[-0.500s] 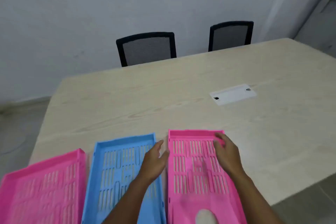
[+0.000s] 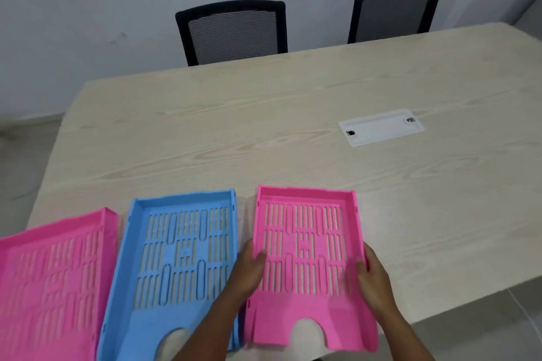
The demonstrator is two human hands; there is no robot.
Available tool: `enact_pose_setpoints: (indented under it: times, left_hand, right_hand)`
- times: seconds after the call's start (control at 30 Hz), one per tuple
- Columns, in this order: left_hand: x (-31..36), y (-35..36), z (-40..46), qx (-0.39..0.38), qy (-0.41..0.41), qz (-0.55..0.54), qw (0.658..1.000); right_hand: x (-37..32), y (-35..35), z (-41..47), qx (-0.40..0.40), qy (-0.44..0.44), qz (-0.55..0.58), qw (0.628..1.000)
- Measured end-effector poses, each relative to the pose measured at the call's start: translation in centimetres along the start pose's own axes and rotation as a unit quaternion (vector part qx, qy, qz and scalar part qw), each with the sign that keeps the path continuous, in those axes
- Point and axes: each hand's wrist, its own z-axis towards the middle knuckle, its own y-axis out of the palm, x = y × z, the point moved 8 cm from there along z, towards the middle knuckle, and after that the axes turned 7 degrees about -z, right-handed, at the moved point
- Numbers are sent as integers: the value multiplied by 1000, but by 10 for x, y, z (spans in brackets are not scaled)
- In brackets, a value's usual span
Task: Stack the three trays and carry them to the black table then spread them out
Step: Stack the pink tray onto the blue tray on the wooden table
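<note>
Three slotted plastic trays lie side by side along the near edge of a pale wooden table [image 2: 264,132]. A pink tray [image 2: 50,278] is on the left, a blue tray [image 2: 181,246] in the middle, another pink tray [image 2: 305,246] on the right. My left hand [image 2: 249,269] grips the left side wall of the right pink tray, thumb over its rim. My right hand [image 2: 372,275] grips that tray's right side wall. The tray's near end sits slightly raised and tilted.
A white rectangular cable cover [image 2: 381,130] is set into the tabletop at the right. Two black mesh-backed chairs [image 2: 234,32] [image 2: 393,12] stand behind the far edge against a grey wall. Grey floor shows at the left and lower right.
Both hands have drawn back from the tray's far end to its side walls and closed on them. The view has shifted lower and closer.
</note>
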Motion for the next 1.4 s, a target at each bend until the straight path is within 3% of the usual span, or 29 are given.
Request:
enact_pose_setpoints:
  times: [0.2,0.4,0.47,0.67,0.83,0.9,1.07,1.4]
  left_hand:
    - [13,8,-12,15,10,-65,998]
    - [42,-14,-14,25,69,-136,988]
    - [66,-36,-25,66,87,-142,984]
    - [61,-141,-43,155,121,-134,971]
    - [4,-226,-64,222,102,-137,960]
    - [-32,-253,-69,223,82,-121,964]
    - [-47,-271,-102,211,44,-118,969]
    - [-56,-268,-82,156,47,-105,981]
  right_hand:
    - [-6,-11,8,-15,-33,8,999]
    - [-56,-30,4,-7,-83,26,996]
    - [-80,-24,5,-10,-98,24,995]
    - [-146,47,-18,-47,-147,39,987]
    - [-165,138,-62,-80,-174,34,981]
    - [-163,173,-82,-97,-171,30,980]
    - [-152,210,-107,-100,-157,-8,982]
    - [-160,204,-100,-82,-146,-30,985]
